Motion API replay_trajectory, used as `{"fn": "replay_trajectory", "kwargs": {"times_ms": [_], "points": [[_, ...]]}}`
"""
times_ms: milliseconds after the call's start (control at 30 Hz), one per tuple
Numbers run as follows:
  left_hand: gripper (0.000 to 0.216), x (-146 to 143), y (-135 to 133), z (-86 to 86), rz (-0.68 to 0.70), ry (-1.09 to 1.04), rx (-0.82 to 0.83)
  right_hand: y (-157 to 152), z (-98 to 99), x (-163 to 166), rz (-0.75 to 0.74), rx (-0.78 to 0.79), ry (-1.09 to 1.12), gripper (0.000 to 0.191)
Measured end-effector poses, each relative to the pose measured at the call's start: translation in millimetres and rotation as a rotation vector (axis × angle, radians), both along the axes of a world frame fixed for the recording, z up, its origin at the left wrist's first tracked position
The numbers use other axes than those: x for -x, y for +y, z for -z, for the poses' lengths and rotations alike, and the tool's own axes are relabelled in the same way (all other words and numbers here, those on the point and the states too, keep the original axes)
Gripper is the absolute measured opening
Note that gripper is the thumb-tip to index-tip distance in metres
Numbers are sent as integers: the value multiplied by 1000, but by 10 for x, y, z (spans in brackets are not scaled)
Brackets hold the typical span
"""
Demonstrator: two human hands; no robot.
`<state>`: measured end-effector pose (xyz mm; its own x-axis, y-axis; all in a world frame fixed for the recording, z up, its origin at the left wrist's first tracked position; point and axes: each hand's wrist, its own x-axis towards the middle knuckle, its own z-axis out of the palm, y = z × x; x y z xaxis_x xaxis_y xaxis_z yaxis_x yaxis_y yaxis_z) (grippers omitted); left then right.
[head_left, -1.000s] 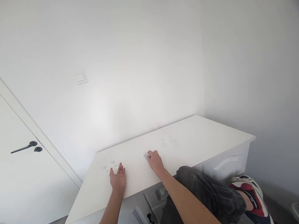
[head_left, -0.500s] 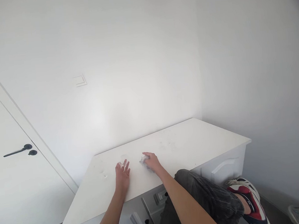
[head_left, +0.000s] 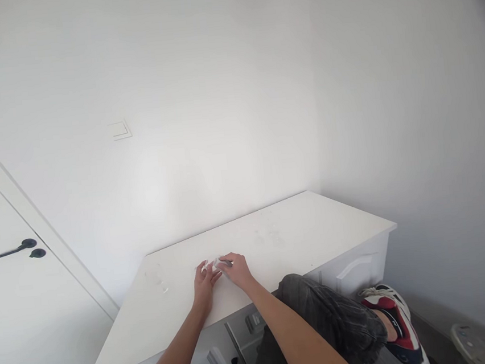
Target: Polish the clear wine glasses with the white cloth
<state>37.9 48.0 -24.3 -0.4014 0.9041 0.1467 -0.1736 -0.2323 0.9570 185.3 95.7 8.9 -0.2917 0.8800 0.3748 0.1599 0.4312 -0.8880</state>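
My left hand [head_left: 203,283] rests on the white cabinet top [head_left: 239,234], its fingers curled around a small clear item too faint to name. Close beside it on the right, my right hand [head_left: 236,271] pinches a crumpled white-and-grey cloth [head_left: 220,262], possibly a wipe. The cloth is up against the left hand's fingertips, at the clear item. Part of the cloth is covered by the right fingers. Faint clear pieces or wet spots [head_left: 165,289] lie left of the hands, and more clear shapes [head_left: 269,236] lie farther right.
A white wall with a light switch [head_left: 120,129] rises behind the cabinet. At left is a white door with a black handle [head_left: 11,250]. My bent knee [head_left: 298,291] is against the cabinet front, and a red-and-white shoe [head_left: 395,322] is at right.
My right hand has moved left with the cloth and now meets the left hand. The left fingers have drawn in around the clear item. The view has shifted slightly right.
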Motion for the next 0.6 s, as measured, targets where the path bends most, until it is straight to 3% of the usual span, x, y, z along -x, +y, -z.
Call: {"fn": "replay_trajectory", "kwargs": {"times_ms": [133,200,300,367,500,600], "points": [[46,-18,-13,5,29,46,-17,-85,3,-5,-103,91,91,22],[44,-23,-15,5,3,15,-20,-104,18,-12,-134,53,95,27],[43,-24,-18,3,9,-11,-27,-107,59,-1,-30,-74,-5,21],[41,-26,-33,-13,23,-14,-58,-90,70,3,27,-51,-48,21],[40,-48,-96,-90,50,-10,-121,-32,21,-54,-87,102,41,26],[43,-75,-138,-153,80,9,-123,-7,8,-106,-73,18,33,24]]}}
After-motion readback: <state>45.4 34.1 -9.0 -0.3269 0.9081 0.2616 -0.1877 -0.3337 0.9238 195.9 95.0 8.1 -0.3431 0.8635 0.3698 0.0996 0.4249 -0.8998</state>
